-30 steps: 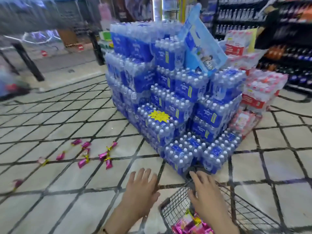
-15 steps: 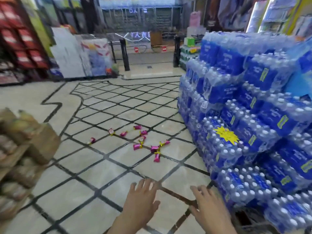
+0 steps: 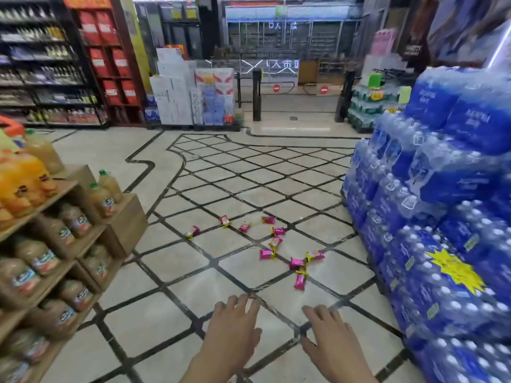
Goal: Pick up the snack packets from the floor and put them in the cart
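Observation:
Several pink snack packets with yellow ends lie scattered on the tiled floor ahead of me, from one at the left [image 3: 192,231] to a cluster at the right [image 3: 297,263], with the nearest one [image 3: 300,280] lying lengthwise. My left hand [image 3: 233,331] and my right hand [image 3: 330,338] are held out low in front of me, palms down, fingers apart, holding nothing. Both hands are short of the nearest packet. The cart is out of view.
A tall stack of blue shrink-wrapped water bottle packs [image 3: 442,244] stands at my right. Wooden shelves of juice bottles [image 3: 55,244] stand at my left. Store shelving, stacked boxes [image 3: 171,89] and entrance gate posts [image 3: 256,95] lie farther ahead.
My view has swung left, away from the cart, which has left the frame. The packets now lie straight ahead and the juice shelves have come into view at the left.

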A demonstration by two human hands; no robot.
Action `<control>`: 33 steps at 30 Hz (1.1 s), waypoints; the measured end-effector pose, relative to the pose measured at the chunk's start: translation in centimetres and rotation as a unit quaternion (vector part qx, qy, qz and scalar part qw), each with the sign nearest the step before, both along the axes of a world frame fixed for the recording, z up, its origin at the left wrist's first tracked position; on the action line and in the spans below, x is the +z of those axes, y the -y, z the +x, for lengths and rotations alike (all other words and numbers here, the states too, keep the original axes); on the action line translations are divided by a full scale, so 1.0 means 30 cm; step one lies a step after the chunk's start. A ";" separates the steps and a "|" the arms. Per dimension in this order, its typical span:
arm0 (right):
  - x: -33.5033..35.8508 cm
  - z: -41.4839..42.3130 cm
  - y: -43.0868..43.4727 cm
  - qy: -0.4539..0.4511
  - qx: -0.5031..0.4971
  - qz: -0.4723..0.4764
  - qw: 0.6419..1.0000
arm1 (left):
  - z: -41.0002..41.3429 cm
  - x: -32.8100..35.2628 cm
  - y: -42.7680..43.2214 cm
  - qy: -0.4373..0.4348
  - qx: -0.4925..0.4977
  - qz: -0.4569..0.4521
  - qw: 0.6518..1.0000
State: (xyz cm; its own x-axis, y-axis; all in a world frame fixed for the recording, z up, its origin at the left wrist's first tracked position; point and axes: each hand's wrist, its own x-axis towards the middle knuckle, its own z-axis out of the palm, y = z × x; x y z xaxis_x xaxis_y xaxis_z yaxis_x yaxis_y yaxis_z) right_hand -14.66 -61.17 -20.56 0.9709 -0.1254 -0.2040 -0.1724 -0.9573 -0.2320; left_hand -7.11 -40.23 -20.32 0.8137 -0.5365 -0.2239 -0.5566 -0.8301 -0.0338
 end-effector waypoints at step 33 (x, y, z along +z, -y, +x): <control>-0.306 1.524 0.780 -0.106 0.009 0.059 0.993 | 1.454 -0.332 0.676 -0.008 -0.027 -0.020 0.999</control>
